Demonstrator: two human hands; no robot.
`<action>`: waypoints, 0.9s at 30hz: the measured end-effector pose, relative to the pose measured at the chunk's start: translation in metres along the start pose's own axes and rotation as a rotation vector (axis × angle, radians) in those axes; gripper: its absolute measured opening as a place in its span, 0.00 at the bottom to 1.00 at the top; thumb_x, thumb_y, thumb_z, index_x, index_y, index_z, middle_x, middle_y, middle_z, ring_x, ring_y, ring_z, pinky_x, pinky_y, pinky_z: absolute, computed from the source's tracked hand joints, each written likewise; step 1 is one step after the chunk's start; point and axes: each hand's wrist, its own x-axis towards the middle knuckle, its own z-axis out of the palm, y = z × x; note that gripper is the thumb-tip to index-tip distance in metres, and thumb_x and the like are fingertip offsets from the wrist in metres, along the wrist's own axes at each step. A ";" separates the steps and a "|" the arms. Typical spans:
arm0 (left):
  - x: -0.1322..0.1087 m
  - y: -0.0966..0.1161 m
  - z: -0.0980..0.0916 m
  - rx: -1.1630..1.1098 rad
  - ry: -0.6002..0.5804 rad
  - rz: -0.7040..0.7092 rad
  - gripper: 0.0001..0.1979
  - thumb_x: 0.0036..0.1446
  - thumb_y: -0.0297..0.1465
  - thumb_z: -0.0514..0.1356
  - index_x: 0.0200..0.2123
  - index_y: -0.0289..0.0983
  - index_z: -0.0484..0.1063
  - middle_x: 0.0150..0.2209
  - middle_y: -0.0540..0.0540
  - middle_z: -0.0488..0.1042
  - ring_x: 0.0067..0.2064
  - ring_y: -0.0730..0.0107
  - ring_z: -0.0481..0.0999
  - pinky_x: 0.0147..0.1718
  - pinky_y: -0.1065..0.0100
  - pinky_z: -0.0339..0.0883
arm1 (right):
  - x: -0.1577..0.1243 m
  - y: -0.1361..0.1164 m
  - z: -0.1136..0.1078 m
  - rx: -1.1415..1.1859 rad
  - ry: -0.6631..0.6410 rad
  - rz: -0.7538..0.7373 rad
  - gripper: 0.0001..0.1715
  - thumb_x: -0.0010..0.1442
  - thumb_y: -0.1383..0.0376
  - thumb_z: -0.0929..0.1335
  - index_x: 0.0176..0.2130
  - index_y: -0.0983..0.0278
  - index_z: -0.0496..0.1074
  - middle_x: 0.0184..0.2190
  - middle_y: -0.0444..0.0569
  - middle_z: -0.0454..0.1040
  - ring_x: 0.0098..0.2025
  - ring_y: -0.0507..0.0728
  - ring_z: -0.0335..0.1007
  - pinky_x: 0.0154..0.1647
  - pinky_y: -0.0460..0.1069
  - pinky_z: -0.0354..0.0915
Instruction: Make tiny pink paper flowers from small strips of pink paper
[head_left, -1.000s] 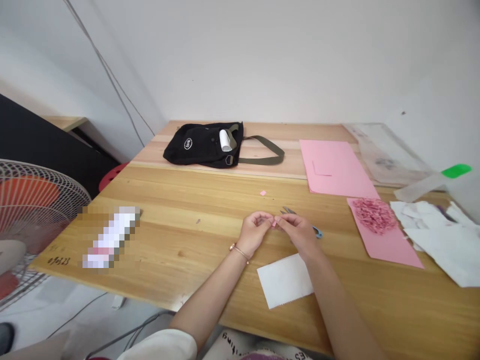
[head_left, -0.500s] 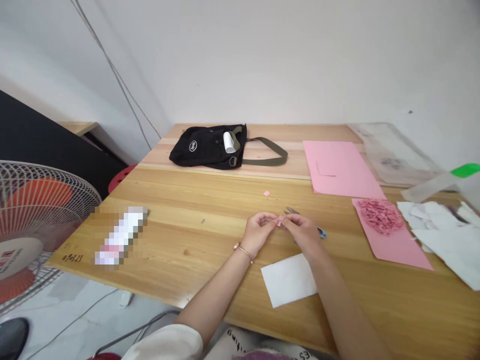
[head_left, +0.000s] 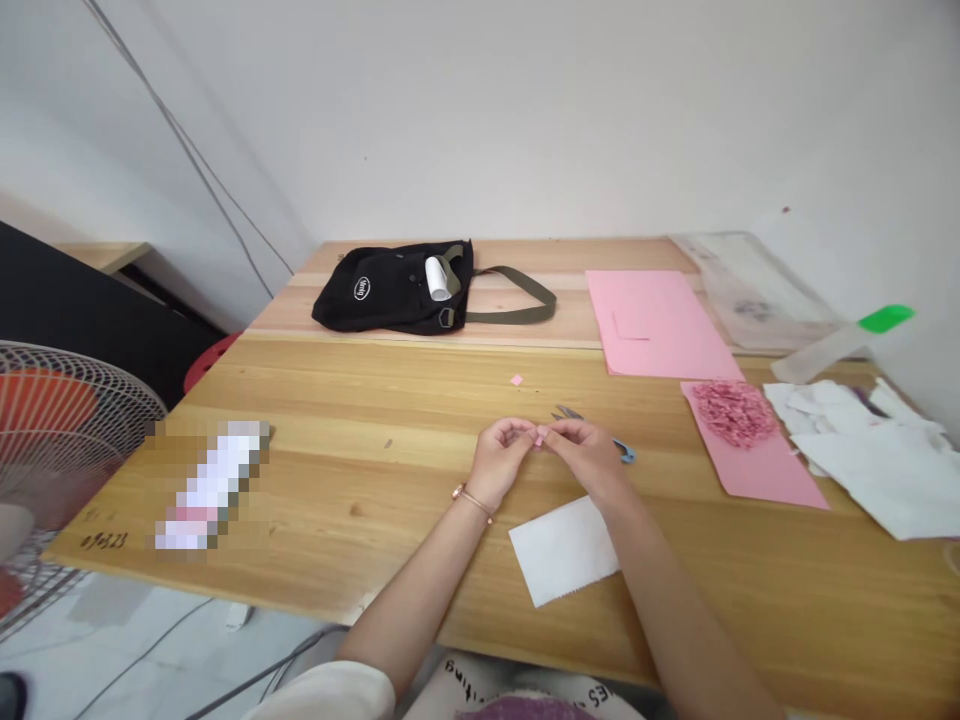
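Note:
Between the fingertips of both hands is a tiny pink paper piece (head_left: 539,441), mostly covered by the thumbs. My left hand (head_left: 501,455) pinches it from the left and wears a bracelet at the wrist. From the right, my right hand (head_left: 586,455) pinches the same piece. Scissors with blue handles (head_left: 627,453) lie partly hidden behind my right hand, blades toward the upper left. A white paper sheet (head_left: 559,555) lies under my right forearm. Just beyond my hands, a small pink paper square (head_left: 517,380) rests on the wooden table (head_left: 420,400).
Pink paper sheets (head_left: 667,330) lie at the back right. A pile of pink paper bits (head_left: 735,413) sits on another pink sheet (head_left: 772,475), beside crumpled white paper (head_left: 877,450) and a green-capped bottle (head_left: 832,345). A black bag (head_left: 390,290) lies at the back; a fan (head_left: 75,440) stands left.
The whole view has shifted slightly, so things on the table appear further left. Both hands keep their pinch on the pink paper piece.

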 end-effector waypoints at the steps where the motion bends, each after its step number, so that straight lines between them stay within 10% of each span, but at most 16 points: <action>1: 0.000 0.000 0.000 0.002 -0.002 0.000 0.07 0.42 0.31 0.62 0.25 0.32 0.70 0.22 0.50 0.72 0.26 0.76 0.70 0.33 0.71 0.63 | 0.000 0.000 0.000 -0.003 -0.002 -0.002 0.10 0.47 0.61 0.67 0.22 0.64 0.73 0.24 0.48 0.75 0.31 0.56 0.69 0.37 0.51 0.62; 27: -0.002 0.004 0.001 -0.014 -0.018 -0.046 0.07 0.38 0.24 0.63 0.26 0.32 0.71 0.25 0.48 0.74 0.29 0.76 0.72 0.35 0.71 0.65 | -0.001 -0.003 0.001 0.019 0.105 0.078 0.09 0.43 0.61 0.68 0.21 0.65 0.72 0.22 0.46 0.72 0.27 0.53 0.65 0.30 0.48 0.59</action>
